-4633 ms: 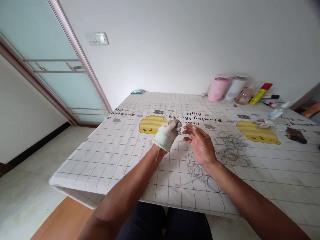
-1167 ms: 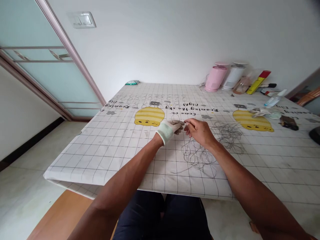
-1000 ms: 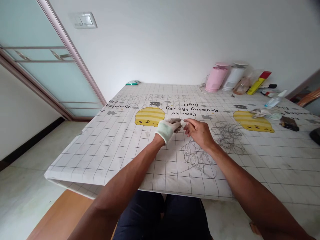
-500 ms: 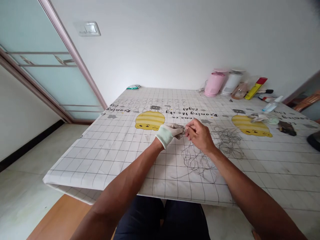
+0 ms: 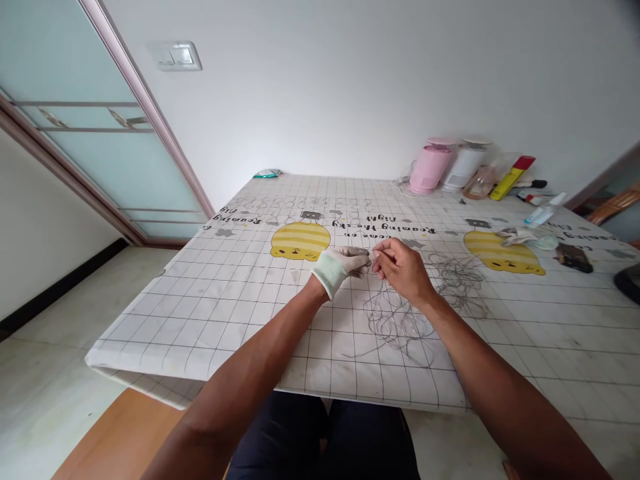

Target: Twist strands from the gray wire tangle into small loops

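My left hand (image 5: 345, 265), in a whitish glove with a pale green cuff, is closed in a pinch above the middle of the table. Fingertip to fingertip with it, my bare right hand (image 5: 400, 267) is closed too, thumb against forefinger. Whatever sits between the fingers is too small to make out. Beneath and beside my right hand lies a loose tangle of thin grey wire or cord (image 5: 397, 323), with a second heap (image 5: 457, 283) to its right. Farther back, a row of small curled pieces (image 5: 300, 202) of similar strand rests on the cloth.
A checked tablecloth (image 5: 240, 313) covers the table. Along the wall stand a pink cylinder-shaped device (image 5: 430, 170), a white one (image 5: 465, 170) and a yellow-red box (image 5: 512, 179). At right lie a crumpled glove (image 5: 530, 237), a clear bottle (image 5: 546, 209) and a dark item (image 5: 575, 257).
Both hands stay at nearly the same spot. The right fingers have shifted very slightly against the left fingertips. The wire heaps look unchanged.
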Demonstrator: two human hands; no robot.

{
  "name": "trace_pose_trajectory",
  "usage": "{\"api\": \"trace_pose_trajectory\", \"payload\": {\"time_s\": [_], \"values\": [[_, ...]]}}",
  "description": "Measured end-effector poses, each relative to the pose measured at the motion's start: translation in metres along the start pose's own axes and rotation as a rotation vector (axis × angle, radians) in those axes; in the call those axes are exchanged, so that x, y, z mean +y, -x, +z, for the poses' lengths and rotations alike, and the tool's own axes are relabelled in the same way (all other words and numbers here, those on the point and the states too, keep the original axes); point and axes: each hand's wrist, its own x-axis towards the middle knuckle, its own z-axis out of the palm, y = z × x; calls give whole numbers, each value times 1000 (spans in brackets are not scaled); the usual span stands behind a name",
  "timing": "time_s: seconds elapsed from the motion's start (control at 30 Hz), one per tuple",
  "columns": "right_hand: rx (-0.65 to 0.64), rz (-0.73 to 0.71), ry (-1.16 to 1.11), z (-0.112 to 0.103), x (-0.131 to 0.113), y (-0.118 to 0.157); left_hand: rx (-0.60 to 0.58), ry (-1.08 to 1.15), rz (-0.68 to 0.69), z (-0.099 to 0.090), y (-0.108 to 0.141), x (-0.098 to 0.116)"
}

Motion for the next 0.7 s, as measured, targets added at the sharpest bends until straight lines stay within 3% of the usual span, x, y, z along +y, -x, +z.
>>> {"api": "trace_pose_trajectory", "payload": {"time_s": [0.3,0.5,0.7], "values": [[-55,29,11,-4,2,0,14,-53,-32,3,-2,1],[-17,25,14,-6,1,-1,-85,-97,-14,4,0,4],[22,55,25,-6,7,-4,11,-70,-82,3,-1,2]]}}
